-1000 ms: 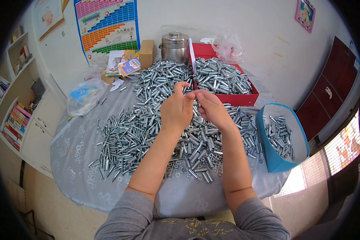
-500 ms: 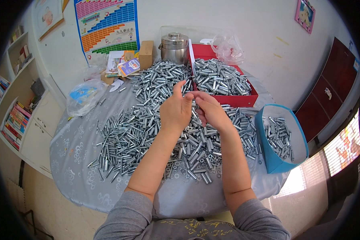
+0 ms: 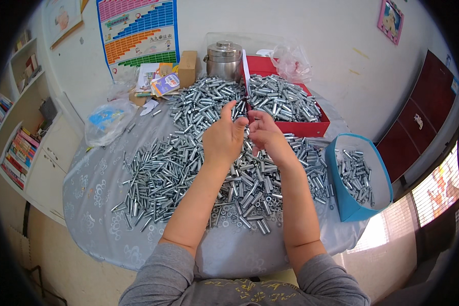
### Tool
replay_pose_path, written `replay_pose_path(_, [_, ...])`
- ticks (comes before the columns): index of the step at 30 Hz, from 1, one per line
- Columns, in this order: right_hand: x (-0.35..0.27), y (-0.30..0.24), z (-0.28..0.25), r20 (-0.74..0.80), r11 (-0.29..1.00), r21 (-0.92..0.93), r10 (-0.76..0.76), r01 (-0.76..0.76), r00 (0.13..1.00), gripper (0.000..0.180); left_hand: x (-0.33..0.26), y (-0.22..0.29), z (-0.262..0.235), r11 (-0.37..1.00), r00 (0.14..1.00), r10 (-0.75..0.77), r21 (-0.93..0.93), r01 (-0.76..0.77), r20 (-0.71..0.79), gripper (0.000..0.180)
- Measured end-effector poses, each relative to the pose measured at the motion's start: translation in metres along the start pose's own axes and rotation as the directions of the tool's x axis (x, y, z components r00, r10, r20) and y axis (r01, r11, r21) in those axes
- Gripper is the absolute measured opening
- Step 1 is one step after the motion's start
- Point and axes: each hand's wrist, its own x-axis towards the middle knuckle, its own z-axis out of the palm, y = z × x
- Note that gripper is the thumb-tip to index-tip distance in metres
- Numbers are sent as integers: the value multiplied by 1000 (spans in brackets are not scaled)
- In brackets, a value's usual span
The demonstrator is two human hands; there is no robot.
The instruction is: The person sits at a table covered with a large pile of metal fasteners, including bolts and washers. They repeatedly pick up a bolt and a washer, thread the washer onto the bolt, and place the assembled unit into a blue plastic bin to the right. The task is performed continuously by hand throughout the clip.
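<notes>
Both forearms in grey sleeves reach over the table (image 3: 102, 204), a round top under a pale patterned cloth. Nearest on it lie small loose washers (image 3: 229, 214), at the near edge of the heap of silver metal sleeves (image 3: 188, 158) that covers most of the cloth. Above the heap's middle the left hand (image 3: 223, 137) and right hand (image 3: 266, 136) meet fingertip to fingertip, each pinching a small metal piece (image 3: 246, 118) between thumb and fingers; its exact shape is too small to tell. Right of the heap a blue bin (image 3: 341, 194) holds more sleeves. Beyond the hands, a red tray (image 3: 311, 127) is piled with them too. Farther behind the heap stand a steel pot (image 3: 224, 58), a cardboard box (image 3: 187, 68) and booklets (image 3: 158, 81).
</notes>
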Motion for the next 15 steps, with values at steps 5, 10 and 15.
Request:
replay_pose_path(5, [0, -9, -2, 190, 987, 16, 154, -160, 970, 37, 0, -2, 1, 1000, 1000, -1, -12, 1, 6, 73])
replay_pose_path(10, [3, 1, -6, 101, 987, 5, 161, -162, 982, 40, 0, 0, 0, 1000, 1000, -15, -26, 15, 13, 72])
replay_pose_path(15, [4, 5, 1, -19, 994, 11, 109, -108, 994, 43, 0, -4, 3, 1000, 1000, -13, -3, 13, -10, 70])
